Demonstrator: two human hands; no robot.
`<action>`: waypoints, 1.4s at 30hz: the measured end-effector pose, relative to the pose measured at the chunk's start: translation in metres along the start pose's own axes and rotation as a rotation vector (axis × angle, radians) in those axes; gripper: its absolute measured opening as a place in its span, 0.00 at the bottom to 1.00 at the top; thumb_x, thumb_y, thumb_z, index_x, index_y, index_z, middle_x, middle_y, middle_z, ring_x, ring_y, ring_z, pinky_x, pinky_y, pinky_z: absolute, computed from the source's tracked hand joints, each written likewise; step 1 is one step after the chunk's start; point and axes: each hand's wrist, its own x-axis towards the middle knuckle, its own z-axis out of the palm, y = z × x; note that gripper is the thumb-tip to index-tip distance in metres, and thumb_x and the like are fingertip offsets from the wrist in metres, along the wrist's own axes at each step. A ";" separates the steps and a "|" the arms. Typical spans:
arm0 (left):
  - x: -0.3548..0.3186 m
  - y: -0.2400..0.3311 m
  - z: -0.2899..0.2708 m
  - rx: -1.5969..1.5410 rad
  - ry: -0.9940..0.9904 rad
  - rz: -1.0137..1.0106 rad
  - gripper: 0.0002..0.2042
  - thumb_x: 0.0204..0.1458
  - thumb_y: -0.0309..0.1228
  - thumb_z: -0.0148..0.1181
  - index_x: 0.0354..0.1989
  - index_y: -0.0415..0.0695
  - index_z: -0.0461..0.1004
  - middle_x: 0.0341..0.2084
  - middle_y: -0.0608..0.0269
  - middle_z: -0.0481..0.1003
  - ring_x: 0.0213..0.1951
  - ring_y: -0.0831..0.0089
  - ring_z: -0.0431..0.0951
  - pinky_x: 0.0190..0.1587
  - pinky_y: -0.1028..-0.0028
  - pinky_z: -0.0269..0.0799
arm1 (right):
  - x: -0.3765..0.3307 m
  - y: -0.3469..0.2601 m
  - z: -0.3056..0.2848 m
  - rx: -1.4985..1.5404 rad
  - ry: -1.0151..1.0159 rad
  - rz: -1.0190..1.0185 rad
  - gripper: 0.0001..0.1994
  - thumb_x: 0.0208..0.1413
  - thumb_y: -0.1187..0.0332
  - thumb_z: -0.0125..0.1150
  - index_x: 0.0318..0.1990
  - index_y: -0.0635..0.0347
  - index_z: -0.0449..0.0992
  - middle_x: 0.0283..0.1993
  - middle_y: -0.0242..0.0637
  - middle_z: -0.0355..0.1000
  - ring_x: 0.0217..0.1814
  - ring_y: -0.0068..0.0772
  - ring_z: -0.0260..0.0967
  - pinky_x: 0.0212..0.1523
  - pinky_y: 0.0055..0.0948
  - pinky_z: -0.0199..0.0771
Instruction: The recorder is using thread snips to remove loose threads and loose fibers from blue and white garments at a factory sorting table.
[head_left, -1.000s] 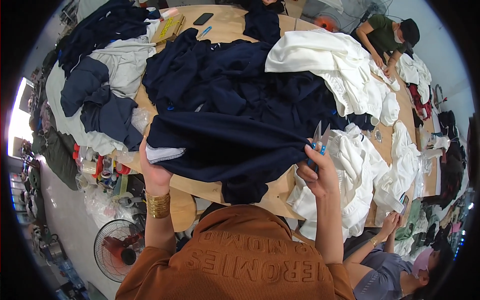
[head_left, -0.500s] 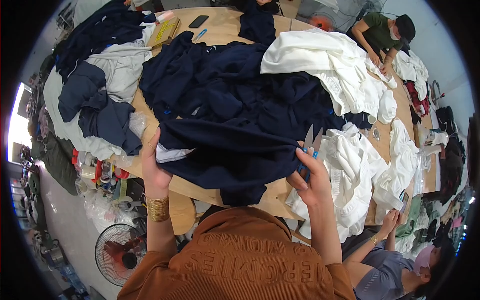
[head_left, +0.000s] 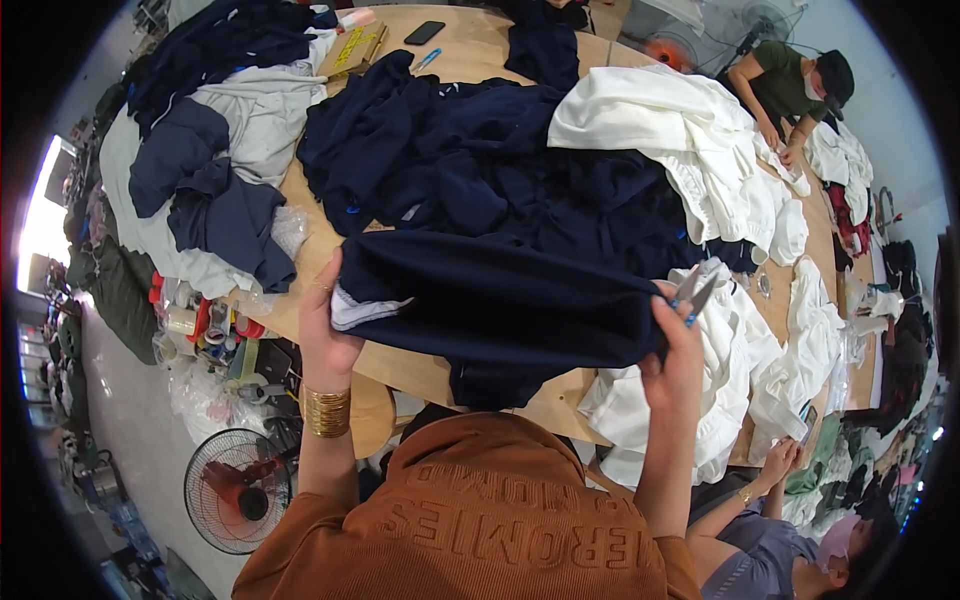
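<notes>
A navy garment [head_left: 500,300] is stretched between my hands, above the table's near edge. My left hand [head_left: 328,330] grips its left end, beside a patch of whitish fabric [head_left: 360,308] showing there. On the other end, my right hand [head_left: 678,350] is closed round the cloth and also holds small blue-handled scissors [head_left: 693,300], their blades pointing up and apart. Part of the garment hangs below, over the table edge. A large heap of navy garments [head_left: 480,150] lies just beyond it.
White garments [head_left: 640,110] are piled at the right, with more near my right arm. Grey clothes [head_left: 230,190] cover the left side. A phone [head_left: 425,33] and a carton [head_left: 355,50] lie at the back. A fan [head_left: 238,490] stands lower left. Two people work at the right.
My right hand has moved right with its end of the garment, pulling the cloth longer and tauter. The scissors have turned in it, now tilted further right. The view has shifted slightly.
</notes>
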 end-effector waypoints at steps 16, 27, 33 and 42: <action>0.068 -0.044 -0.008 0.995 -0.302 0.048 0.10 0.53 0.32 0.52 0.41 0.40 0.69 0.32 0.65 0.74 0.34 0.79 0.73 0.36 0.80 0.67 | 0.068 0.077 -0.025 -0.636 -0.220 -0.278 0.08 0.50 0.68 0.58 0.37 0.61 0.77 0.34 0.30 0.75 0.37 0.20 0.69 0.40 0.21 0.67; -0.010 -0.144 -0.072 1.355 -0.669 -0.512 0.19 0.48 0.33 0.60 0.45 0.36 0.65 0.33 0.56 0.74 0.40 0.70 0.75 0.43 0.74 0.70 | 0.024 0.192 -0.060 -1.058 -0.149 -0.160 0.09 0.47 0.68 0.60 0.28 0.64 0.69 0.24 0.40 0.68 0.29 0.37 0.68 0.32 0.29 0.65; -0.015 -0.170 -0.059 1.778 -0.492 -0.159 0.31 0.41 0.33 0.61 0.52 0.34 0.54 0.29 0.45 0.72 0.34 0.49 0.74 0.37 0.64 0.71 | 0.008 0.147 -0.010 -0.753 -0.271 -0.124 0.11 0.49 0.67 0.58 0.26 0.63 0.64 0.20 0.31 0.61 0.24 0.18 0.55 0.25 0.23 0.60; 0.093 -0.117 -0.003 1.630 -0.355 0.535 0.12 0.42 0.28 0.61 0.37 0.46 0.74 0.28 0.62 0.70 0.33 0.64 0.68 0.40 0.70 0.66 | 0.008 0.135 -0.015 -0.874 -0.180 -0.185 0.10 0.46 0.66 0.59 0.27 0.64 0.69 0.18 0.36 0.65 0.20 0.23 0.60 0.25 0.24 0.62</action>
